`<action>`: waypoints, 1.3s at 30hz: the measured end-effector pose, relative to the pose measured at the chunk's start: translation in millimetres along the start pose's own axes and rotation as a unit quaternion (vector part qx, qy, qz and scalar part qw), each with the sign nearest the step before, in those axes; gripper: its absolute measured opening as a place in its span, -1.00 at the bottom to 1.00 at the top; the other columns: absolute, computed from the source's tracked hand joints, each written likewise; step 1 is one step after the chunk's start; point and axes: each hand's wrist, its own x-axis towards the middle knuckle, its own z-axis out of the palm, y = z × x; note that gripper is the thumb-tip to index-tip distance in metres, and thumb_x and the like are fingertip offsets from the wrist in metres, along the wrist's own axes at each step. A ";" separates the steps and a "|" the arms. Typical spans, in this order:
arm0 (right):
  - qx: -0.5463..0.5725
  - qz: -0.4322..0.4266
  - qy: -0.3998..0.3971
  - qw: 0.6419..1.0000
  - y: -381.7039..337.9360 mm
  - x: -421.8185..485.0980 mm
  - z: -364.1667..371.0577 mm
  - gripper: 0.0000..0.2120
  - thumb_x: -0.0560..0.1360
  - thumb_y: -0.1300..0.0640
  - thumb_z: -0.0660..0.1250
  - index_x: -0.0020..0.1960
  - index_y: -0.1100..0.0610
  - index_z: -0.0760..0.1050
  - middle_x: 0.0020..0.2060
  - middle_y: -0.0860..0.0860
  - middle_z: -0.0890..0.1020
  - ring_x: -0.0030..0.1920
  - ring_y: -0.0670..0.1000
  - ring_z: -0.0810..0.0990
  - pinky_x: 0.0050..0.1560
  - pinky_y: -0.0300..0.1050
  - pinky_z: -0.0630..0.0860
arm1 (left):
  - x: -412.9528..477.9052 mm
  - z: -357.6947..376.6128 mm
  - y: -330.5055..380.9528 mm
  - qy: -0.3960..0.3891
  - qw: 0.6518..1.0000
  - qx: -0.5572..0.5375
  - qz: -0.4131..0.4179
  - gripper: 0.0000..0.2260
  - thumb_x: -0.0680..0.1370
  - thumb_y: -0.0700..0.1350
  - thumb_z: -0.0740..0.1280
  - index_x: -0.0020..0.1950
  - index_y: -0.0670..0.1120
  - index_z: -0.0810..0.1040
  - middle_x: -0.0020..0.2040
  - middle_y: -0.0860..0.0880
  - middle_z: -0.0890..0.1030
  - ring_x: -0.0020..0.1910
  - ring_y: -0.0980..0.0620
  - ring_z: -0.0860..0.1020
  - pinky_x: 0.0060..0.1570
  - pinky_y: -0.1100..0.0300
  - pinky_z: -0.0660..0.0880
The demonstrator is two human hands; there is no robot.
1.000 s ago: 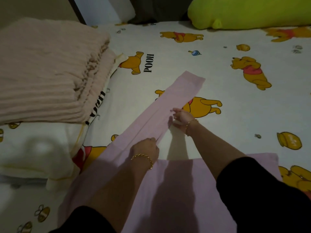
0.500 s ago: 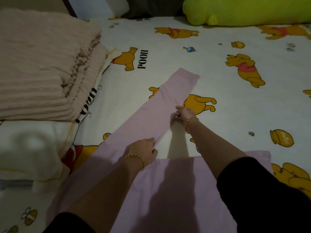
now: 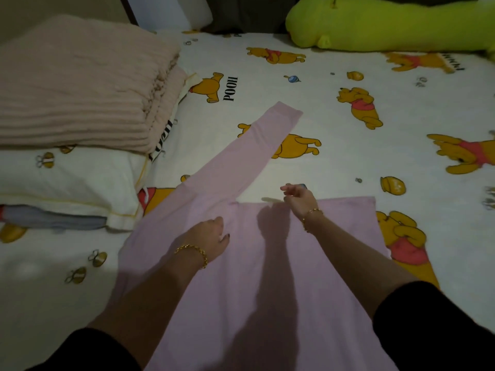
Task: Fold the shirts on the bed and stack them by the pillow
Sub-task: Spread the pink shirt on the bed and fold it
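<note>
A pale pink long-sleeved shirt lies flat on the bed, its body spread in front of me and one sleeve stretched out diagonally toward the far middle. My left hand rests palm down on the shirt near where the sleeve joins the body. My right hand hovers at the shirt's top edge with fingers loosely spread, holding nothing. The white pillow lies to the left.
A folded pink ribbed blanket sits on the pillow. A grey folded item peeks from under the pillow. A long yellow-green plush bolster lies along the far edge. The bedsheet carries cartoon bear prints.
Both hands let go of the sleeve edge and drew back toward me. The left now lies on the shirt body, the right sits at its top edge. The sleeve stays stretched out.
</note>
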 end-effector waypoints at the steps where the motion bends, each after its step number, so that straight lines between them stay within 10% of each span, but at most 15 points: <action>1: -0.013 -0.009 -0.008 1.000 4.1 -27.7 -5.1 -0.70 0.47 0.41 0.19 0.06 0.16 0.58 -0.04 0.04 0.56 -0.01 0.01 0.52 0.06 -0.16 0.45 | -23.2 1.0 1.6 -0.001 1.000 -0.005 0.000 -0.81 0.56 0.04 0.22 -0.09 -0.05 0.29 -0.20 -0.01 0.47 -0.21 -0.03 0.46 -0.28 0.18 0.31; 19: -0.244 -0.015 -0.122 0.962 174.3 -388.4 -38.5 -0.88 0.43 0.29 0.31 -0.08 0.16 0.57 -0.15 0.09 0.63 -0.14 0.06 0.54 -0.11 -0.20 0.43 | -347.4 120.6 -26.3 -0.099 0.995 0.001 0.019 -0.88 0.50 -0.06 0.30 -0.06 -0.07 0.41 -0.15 0.00 0.52 -0.12 -0.06 0.49 -0.20 0.17 0.34; 28: -0.587 -0.154 -0.067 0.792 234.6 -426.2 -21.8 -0.66 0.35 0.17 0.32 0.10 0.15 0.40 0.03 0.08 0.45 0.05 0.17 0.43 -0.05 0.04 0.36 | -394.1 155.9 -70.3 -0.120 0.970 0.186 0.097 -0.52 0.22 -0.04 0.40 0.08 -0.03 0.33 0.06 0.00 0.35 0.04 -0.02 0.38 0.04 0.10 0.34; 35: -0.655 -0.153 0.032 0.739 251.8 -408.0 -26.8 -0.75 0.26 0.32 0.40 -0.07 0.23 0.49 -0.18 0.18 0.52 -0.18 0.20 0.50 -0.24 0.04 0.41 | -384.1 166.9 -86.6 0.002 0.962 0.209 0.177 -0.46 0.06 -0.27 0.50 0.01 -0.13 0.48 -0.12 -0.11 0.49 -0.24 -0.10 0.50 -0.30 0.11 0.48; 39: -0.669 -0.105 0.004 0.736 251.9 -400.8 -43.4 -0.76 0.51 0.23 0.18 0.16 0.11 0.43 0.06 0.12 0.51 0.07 0.18 0.47 -0.01 0.05 0.38 | -373.1 162.7 -90.7 0.037 0.980 0.122 0.154 -0.57 0.12 -0.45 0.45 -0.12 -0.12 0.45 -0.25 -0.11 0.51 -0.33 -0.12 0.51 -0.45 0.13 0.47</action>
